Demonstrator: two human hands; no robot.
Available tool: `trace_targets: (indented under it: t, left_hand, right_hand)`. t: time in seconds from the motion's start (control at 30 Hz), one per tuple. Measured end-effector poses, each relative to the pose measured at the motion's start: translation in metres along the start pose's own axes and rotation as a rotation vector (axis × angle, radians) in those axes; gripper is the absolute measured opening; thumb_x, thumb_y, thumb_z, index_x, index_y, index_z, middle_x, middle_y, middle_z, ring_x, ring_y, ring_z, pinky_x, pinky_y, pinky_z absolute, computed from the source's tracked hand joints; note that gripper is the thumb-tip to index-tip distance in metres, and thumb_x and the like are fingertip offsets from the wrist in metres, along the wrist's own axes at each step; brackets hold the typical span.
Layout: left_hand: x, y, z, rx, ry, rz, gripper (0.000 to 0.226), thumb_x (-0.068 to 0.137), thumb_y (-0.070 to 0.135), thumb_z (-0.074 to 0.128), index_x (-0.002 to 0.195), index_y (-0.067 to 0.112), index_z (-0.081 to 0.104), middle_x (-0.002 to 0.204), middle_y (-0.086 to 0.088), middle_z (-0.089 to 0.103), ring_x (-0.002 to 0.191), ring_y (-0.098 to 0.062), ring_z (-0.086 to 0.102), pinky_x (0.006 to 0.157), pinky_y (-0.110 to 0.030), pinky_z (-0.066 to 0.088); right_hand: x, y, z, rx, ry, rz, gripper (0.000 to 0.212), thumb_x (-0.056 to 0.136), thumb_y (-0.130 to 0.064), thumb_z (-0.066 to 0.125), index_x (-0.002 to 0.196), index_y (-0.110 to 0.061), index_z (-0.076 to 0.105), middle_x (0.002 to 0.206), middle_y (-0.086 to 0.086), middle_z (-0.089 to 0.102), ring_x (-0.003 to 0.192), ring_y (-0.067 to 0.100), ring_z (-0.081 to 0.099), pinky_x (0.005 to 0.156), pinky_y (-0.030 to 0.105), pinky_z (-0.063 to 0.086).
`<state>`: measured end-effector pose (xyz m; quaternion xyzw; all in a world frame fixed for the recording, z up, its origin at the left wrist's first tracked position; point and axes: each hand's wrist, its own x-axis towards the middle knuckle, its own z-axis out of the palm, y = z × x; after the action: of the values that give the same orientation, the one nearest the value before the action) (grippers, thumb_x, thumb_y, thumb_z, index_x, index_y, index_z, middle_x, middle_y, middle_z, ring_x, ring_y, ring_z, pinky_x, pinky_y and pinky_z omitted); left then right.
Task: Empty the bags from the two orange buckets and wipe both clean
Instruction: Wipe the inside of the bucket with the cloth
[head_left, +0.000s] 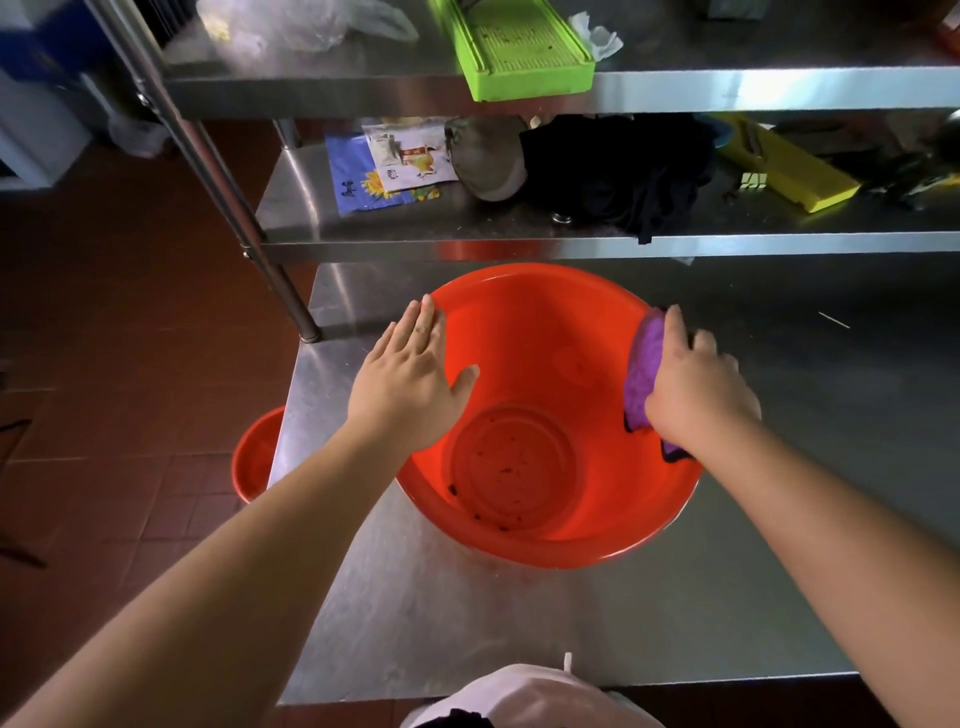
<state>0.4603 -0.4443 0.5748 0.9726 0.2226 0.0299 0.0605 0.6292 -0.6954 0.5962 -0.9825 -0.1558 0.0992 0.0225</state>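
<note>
A large orange bucket (540, 332) stands on the steel table (467, 623), with dark crumbs scattered on its round bottom. My left hand (410, 374) lies flat on its left rim, fingers straight, thumb inside the wall. My right hand (696, 379) grips a purple cloth (644, 374) with a dark edge and presses it against the inside of the right wall, at the rim. A second orange bucket (254, 457) sits on the floor to the left, half hidden by the table edge.
A steel shelf rack rises behind the bucket. Its lower shelf (467, 228) carries printed bags (395, 171), a dark cloth (618, 171) and a yellow tool (789, 166). A green tray (519, 52) and a clear plastic bag (291, 26) lie on the upper shelf. Red floor tiles (104, 312) spread left.
</note>
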Motion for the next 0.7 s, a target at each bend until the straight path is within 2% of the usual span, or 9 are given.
trace_targets:
  t: [0.13,0.23,0.33,0.4,0.47,0.5,0.57,0.63,0.7]
  left_hand:
    - [0.003,-0.001,0.004,-0.002,0.016,0.002,0.089,0.099,0.07,0.016,0.168,0.014,0.006,0.176,0.0,-0.007,0.161,-0.013,-0.01,0.131,-0.035,-0.001]
    - [0.005,0.0,0.002,-0.002,0.009,0.011,0.086,0.101,0.069,0.02,0.168,0.016,0.009,0.176,0.001,-0.005,0.161,-0.013,-0.008,0.132,-0.035,0.001]
    - [-0.007,0.01,-0.002,-0.031,0.036,-0.065,0.085,0.1,0.068,0.024,0.166,0.014,0.023,0.175,-0.007,0.017,0.161,-0.024,0.014,0.129,-0.043,0.018]
    - [-0.024,0.02,-0.003,0.023,0.106,-0.088,0.08,0.099,0.066,0.029,0.158,0.013,0.037,0.157,-0.015,0.043,0.144,-0.036,0.039,0.116,-0.052,0.036]
    - [-0.028,0.019,-0.004,0.052,0.152,-0.021,0.075,0.098,0.065,0.032,0.152,0.014,0.045,0.145,-0.014,0.05,0.135,-0.037,0.046,0.109,-0.053,0.041]
    - [-0.024,0.015,-0.006,0.043,0.134,0.027,0.076,0.098,0.065,0.032,0.154,0.015,0.043,0.151,-0.012,0.046,0.143,-0.036,0.041,0.114,-0.052,0.037]
    - [-0.012,0.003,-0.009,0.038,0.052,0.103,0.081,0.099,0.069,0.028,0.161,0.017,0.032,0.172,-0.006,0.024,0.161,-0.027,0.013,0.128,-0.046,0.018]
    - [-0.005,-0.005,-0.008,0.035,-0.015,0.138,0.087,0.099,0.073,0.023,0.167,0.018,0.018,0.177,-0.001,0.0,0.162,-0.017,-0.01,0.132,-0.041,0.002]
    - [-0.005,-0.008,-0.002,-0.001,-0.036,0.122,0.09,0.1,0.074,0.02,0.168,0.017,0.009,0.176,0.001,-0.007,0.16,-0.013,-0.015,0.132,-0.039,0.001]
  right_hand:
    - [-0.034,0.007,0.015,0.021,-0.016,0.069,0.108,0.083,-0.022,0.067,0.159,-0.013,-0.01,0.144,0.02,0.03,0.12,0.042,0.05,0.088,0.049,0.05]
    - [-0.035,0.011,0.013,0.107,0.018,0.08,0.104,0.082,-0.018,0.064,0.16,-0.019,-0.005,0.144,0.021,0.031,0.115,0.045,0.054,0.085,0.047,0.05]
    - [-0.021,0.014,0.008,0.135,0.074,0.029,0.096,0.082,-0.013,0.058,0.16,-0.026,0.003,0.146,0.018,0.033,0.111,0.045,0.057,0.079,0.044,0.05]
    - [-0.007,0.016,0.004,0.115,0.1,-0.035,0.094,0.081,-0.01,0.055,0.159,-0.033,0.008,0.148,0.014,0.035,0.109,0.043,0.057,0.073,0.04,0.048]
    - [0.008,0.016,-0.001,0.083,0.107,-0.118,0.094,0.079,-0.011,0.054,0.158,-0.037,0.011,0.149,0.009,0.038,0.107,0.041,0.059,0.073,0.039,0.049]
    - [0.015,0.014,-0.004,0.069,0.107,-0.16,0.093,0.079,-0.012,0.055,0.158,-0.039,0.013,0.148,0.007,0.039,0.106,0.041,0.06,0.074,0.04,0.049]
    - [0.027,0.009,-0.008,0.048,0.098,-0.239,0.093,0.079,-0.016,0.058,0.158,-0.04,0.014,0.146,0.004,0.042,0.106,0.039,0.06,0.075,0.039,0.049]
    - [0.035,0.007,-0.009,0.033,0.093,-0.295,0.093,0.08,-0.017,0.06,0.158,-0.041,0.015,0.146,0.003,0.043,0.105,0.037,0.061,0.073,0.039,0.049]
    - [0.037,0.007,-0.007,0.026,0.099,-0.303,0.093,0.081,-0.019,0.062,0.158,-0.042,0.014,0.147,0.004,0.043,0.105,0.036,0.06,0.071,0.038,0.049]
